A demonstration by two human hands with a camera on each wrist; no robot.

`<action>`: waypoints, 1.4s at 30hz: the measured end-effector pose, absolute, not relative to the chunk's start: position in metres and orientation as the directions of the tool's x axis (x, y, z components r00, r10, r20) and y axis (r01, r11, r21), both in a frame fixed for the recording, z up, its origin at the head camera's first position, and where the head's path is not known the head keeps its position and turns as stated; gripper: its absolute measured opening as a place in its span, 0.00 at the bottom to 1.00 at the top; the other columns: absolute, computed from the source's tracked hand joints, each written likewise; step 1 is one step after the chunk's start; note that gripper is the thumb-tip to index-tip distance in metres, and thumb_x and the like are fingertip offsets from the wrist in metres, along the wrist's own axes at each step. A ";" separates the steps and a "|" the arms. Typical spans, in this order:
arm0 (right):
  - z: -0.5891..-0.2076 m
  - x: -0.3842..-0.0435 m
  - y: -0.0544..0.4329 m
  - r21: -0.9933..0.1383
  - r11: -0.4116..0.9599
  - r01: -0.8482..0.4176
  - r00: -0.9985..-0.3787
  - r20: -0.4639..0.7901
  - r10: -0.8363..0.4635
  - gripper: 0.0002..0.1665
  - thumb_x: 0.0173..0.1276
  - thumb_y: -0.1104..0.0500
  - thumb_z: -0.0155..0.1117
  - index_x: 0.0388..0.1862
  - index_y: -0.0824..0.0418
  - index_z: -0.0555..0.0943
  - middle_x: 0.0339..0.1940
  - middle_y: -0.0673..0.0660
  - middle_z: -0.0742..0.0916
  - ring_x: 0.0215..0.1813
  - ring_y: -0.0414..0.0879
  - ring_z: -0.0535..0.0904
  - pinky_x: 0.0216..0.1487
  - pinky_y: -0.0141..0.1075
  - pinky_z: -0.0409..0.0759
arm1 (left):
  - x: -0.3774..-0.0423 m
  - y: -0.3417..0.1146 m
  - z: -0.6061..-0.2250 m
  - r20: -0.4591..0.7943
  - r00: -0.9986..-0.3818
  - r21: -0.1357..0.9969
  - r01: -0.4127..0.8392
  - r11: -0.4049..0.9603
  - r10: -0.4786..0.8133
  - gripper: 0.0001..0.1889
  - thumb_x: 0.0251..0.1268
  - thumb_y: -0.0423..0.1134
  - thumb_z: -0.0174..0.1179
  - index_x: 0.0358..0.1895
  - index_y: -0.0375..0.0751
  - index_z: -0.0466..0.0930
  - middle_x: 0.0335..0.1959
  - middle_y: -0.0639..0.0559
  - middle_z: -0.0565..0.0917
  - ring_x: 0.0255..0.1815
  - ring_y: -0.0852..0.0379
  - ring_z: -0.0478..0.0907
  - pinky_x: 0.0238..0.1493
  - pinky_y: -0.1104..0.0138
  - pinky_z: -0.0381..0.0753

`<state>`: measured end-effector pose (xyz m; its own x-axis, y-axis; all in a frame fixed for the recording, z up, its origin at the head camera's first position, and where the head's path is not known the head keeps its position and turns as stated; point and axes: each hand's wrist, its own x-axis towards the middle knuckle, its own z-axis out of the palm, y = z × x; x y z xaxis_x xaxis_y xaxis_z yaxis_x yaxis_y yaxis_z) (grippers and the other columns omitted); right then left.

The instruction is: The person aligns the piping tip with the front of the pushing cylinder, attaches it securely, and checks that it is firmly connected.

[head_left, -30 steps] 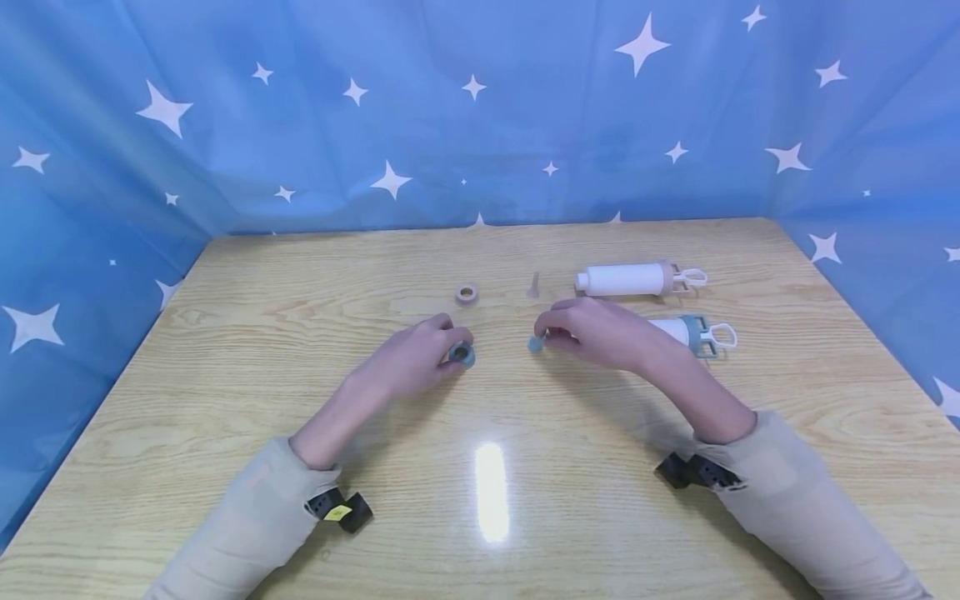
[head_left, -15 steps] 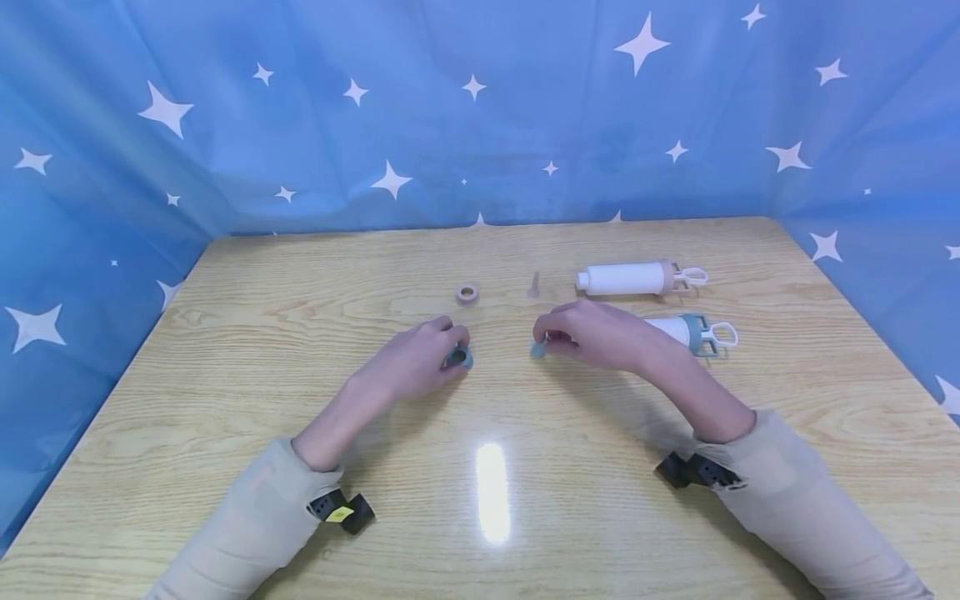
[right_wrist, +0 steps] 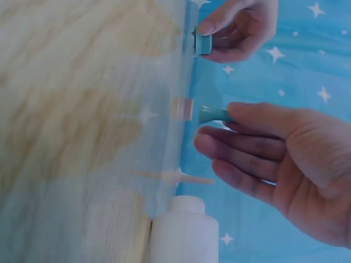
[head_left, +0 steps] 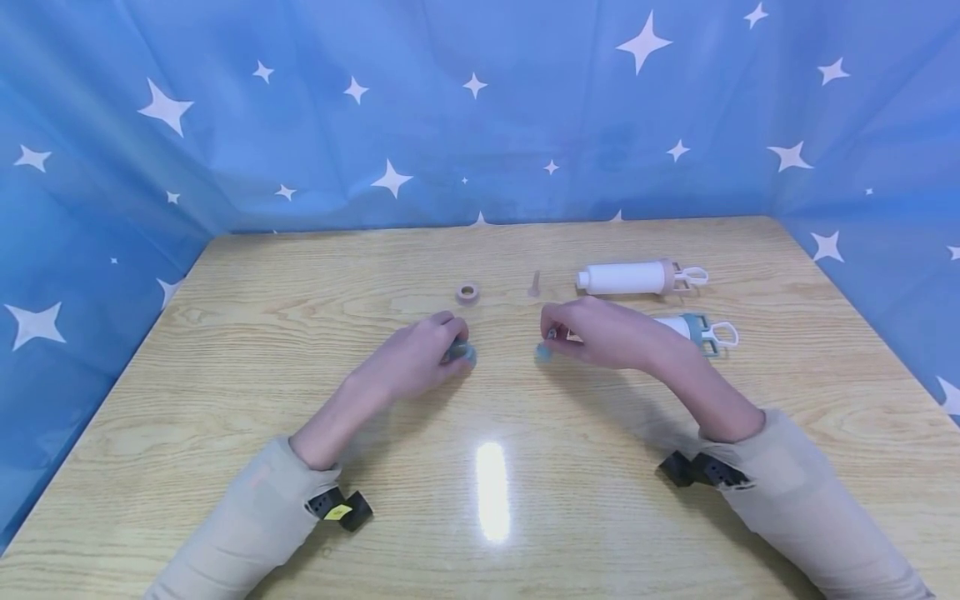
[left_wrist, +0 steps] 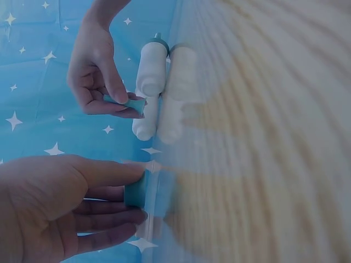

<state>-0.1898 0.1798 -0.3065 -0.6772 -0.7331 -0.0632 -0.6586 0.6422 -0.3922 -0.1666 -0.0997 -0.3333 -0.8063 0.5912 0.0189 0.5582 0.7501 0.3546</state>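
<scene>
Teal ring [left_wrist: 135, 190] pinched in left grip [head_left: 422, 357]; flared teal piece [right_wrist: 211, 114], stem pinched by right grip [head_left: 597, 333].

Left grip [left_wrist: 57, 203] pinching teal piece [left_wrist: 135, 190], white bottles [left_wrist: 152, 68] (two) beyond

Two bare hands are counted, one left hand [head_left: 420, 354] and one right hand [head_left: 611, 333], along with two pale cloth sleeves [head_left: 255, 508] and two black wrist devices [head_left: 701, 471]. Two short, round rings are seen: one teal ring [left_wrist: 135, 189] and one dusty-pink ring [head_left: 467, 299]. Two small, slender pieces with flared ends are found, one teal flared piece [right_wrist: 214, 114] and one dusty-pink flared piece [head_left: 534, 287]. Two white cylinders with looped handles are counted, one pink-collared cylinder [head_left: 622, 279] and one teal-collared cylinder [head_left: 695, 331]. One light wood-grained table [head_left: 337, 275] is shown, and more than a dozen white four-pointed stars [head_left: 645, 42] are borne by the blue backdrop [head_left: 315, 142].
</scene>
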 end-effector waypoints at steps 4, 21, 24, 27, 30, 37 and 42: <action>-0.306 -0.189 0.180 -0.429 0.636 -0.641 -0.678 -0.071 -0.732 0.02 0.76 0.64 0.60 0.44 0.62 0.77 0.36 0.48 0.85 0.40 0.38 0.83 0.41 0.35 0.84 | -0.166 -0.099 -0.331 0.070 -0.799 0.359 0.579 0.732 0.597 0.11 0.70 0.40 0.65 0.47 0.35 0.80 0.39 0.48 0.78 0.34 0.57 0.75 0.34 0.67 0.79; -0.298 -0.185 0.180 -0.399 0.524 -0.753 -0.627 0.188 -0.756 0.03 0.74 0.65 0.63 0.43 0.59 0.82 0.35 0.47 0.82 0.34 0.36 0.77 0.31 0.33 0.81 | -0.168 -0.097 -0.325 0.282 -0.800 0.635 0.570 0.521 0.530 0.13 0.67 0.34 0.68 0.50 0.32 0.79 0.44 0.43 0.82 0.38 0.57 0.82 0.41 0.71 0.85; -0.296 -0.183 0.180 -0.377 0.526 -0.762 -0.628 0.229 -0.744 0.04 0.73 0.64 0.65 0.45 0.59 0.84 0.37 0.48 0.84 0.33 0.36 0.76 0.30 0.32 0.80 | -0.168 -0.097 -0.325 0.333 -0.795 0.656 0.581 0.482 0.506 0.14 0.66 0.34 0.68 0.51 0.32 0.80 0.44 0.43 0.83 0.37 0.57 0.82 0.41 0.70 0.86; -0.295 -0.181 0.179 -0.367 0.533 -0.763 -0.633 0.253 -0.732 0.05 0.73 0.63 0.66 0.46 0.60 0.85 0.38 0.49 0.85 0.32 0.36 0.77 0.30 0.31 0.80 | -0.166 -0.097 -0.325 0.375 -0.789 0.668 0.594 0.448 0.487 0.16 0.65 0.33 0.70 0.52 0.31 0.80 0.44 0.44 0.83 0.37 0.58 0.83 0.42 0.70 0.86; -0.294 -0.178 0.178 -0.350 0.526 -0.775 -0.624 0.286 -0.728 0.05 0.71 0.64 0.67 0.44 0.60 0.86 0.38 0.50 0.86 0.32 0.37 0.77 0.31 0.32 0.81 | -0.164 -0.096 -0.325 0.404 -0.783 0.681 0.603 0.416 0.473 0.15 0.64 0.32 0.70 0.51 0.32 0.80 0.47 0.45 0.84 0.37 0.59 0.84 0.42 0.72 0.86; -0.292 -0.169 0.178 -0.278 0.464 -0.841 -0.541 0.416 -0.731 0.06 0.66 0.67 0.71 0.42 0.61 0.88 0.36 0.49 0.86 0.35 0.39 0.78 0.33 0.34 0.82 | -0.159 -0.092 -0.321 0.470 -0.751 0.706 0.635 0.313 0.464 0.14 0.63 0.30 0.71 0.48 0.34 0.79 0.42 0.48 0.84 0.38 0.59 0.85 0.44 0.71 0.86; -0.290 -0.164 0.176 -0.233 0.438 -0.868 -0.495 0.468 -0.732 0.07 0.64 0.66 0.74 0.41 0.61 0.88 0.35 0.49 0.86 0.33 0.38 0.77 0.30 0.33 0.82 | -0.153 -0.089 -0.317 0.486 -0.742 0.748 0.626 0.220 0.461 0.15 0.62 0.28 0.71 0.49 0.34 0.78 0.42 0.49 0.84 0.40 0.59 0.85 0.46 0.68 0.87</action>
